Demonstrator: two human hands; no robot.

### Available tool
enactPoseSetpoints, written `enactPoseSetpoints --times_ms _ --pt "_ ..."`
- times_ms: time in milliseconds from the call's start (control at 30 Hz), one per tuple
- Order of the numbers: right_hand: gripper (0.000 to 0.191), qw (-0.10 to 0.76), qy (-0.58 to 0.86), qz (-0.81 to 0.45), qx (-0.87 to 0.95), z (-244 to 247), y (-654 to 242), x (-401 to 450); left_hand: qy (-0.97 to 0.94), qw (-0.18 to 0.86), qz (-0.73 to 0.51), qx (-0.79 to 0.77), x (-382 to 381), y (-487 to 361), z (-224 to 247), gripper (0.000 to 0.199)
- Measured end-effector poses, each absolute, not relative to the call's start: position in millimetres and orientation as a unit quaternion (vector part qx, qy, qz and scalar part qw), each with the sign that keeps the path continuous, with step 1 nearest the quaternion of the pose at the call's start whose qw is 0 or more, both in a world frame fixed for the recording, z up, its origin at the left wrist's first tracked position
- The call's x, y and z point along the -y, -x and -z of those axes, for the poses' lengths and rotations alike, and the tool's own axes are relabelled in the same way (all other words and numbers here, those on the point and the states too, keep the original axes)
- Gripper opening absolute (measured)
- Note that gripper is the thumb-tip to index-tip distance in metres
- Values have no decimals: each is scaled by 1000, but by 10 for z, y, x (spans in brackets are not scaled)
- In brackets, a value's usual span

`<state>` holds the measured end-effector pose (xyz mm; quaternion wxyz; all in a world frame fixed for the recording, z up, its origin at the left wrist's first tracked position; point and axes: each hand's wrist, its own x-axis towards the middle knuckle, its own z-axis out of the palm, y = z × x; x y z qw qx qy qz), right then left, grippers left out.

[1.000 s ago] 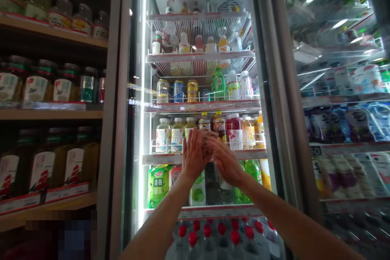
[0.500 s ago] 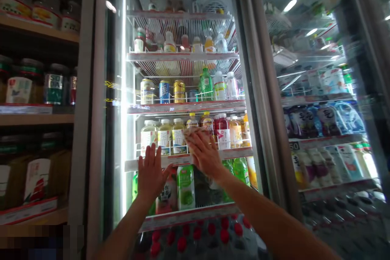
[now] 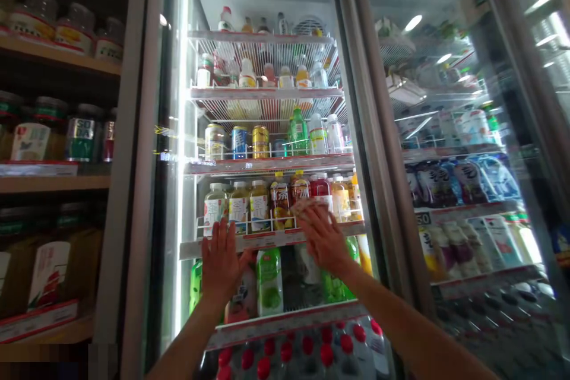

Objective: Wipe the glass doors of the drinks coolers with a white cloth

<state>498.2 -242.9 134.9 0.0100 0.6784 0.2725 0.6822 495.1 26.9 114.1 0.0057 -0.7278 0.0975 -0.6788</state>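
Note:
A glass cooler door stands in front of me, with lit shelves of drinks behind it. My left hand (image 3: 222,258) lies flat with fingers spread upward against the glass, near the fourth shelf's edge (image 3: 267,238). Under my right hand (image 3: 323,237) is a pale, crumpled cloth (image 3: 307,206), pressed to the glass in front of the dark red bottle (image 3: 321,187). The cloth is partly hidden by the fingers. Tea bottles (image 3: 280,205) stand between the two hands, behind the glass.
Metal door frames (image 3: 376,130) run up beside the glass. On the left are wooden shelves (image 3: 57,183) with jars and large bottles. Another glass-doored cooler with pouches (image 3: 439,184) is at the right. Red-capped bottles (image 3: 307,344) fill the bottom.
My right hand has slid rightward with the cloth, uncovering the yellow-capped tea bottles. My left hand stays at about the same place. The view has shifted slightly.

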Motion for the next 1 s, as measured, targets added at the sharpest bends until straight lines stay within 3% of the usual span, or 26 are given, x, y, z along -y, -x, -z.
enactPoseSetpoints --times_ms 200,400,600,867,1000 --pt "53 -140 -646 -747 -68 -1586 -5119 2916 735 -5 672 -93 -214 -4937 -1140 76" --pt "50 -1 -689 -667 -284 -1449 -4987 2513 751 4 654 -94 -262 -4886 -1138 82" --pt "58 -98 -661 -736 -107 -1300 -5035 3116 749 -2 655 -99 -261 -4896 -1095 80" --pt "61 -16 -700 -672 -240 -829 -4954 2578 749 -11 654 -101 -238 -4868 -1063 76" --pt "63 -89 -673 -723 -128 -891 -5021 3039 752 -18 652 -97 -205 -4878 -1032 74"
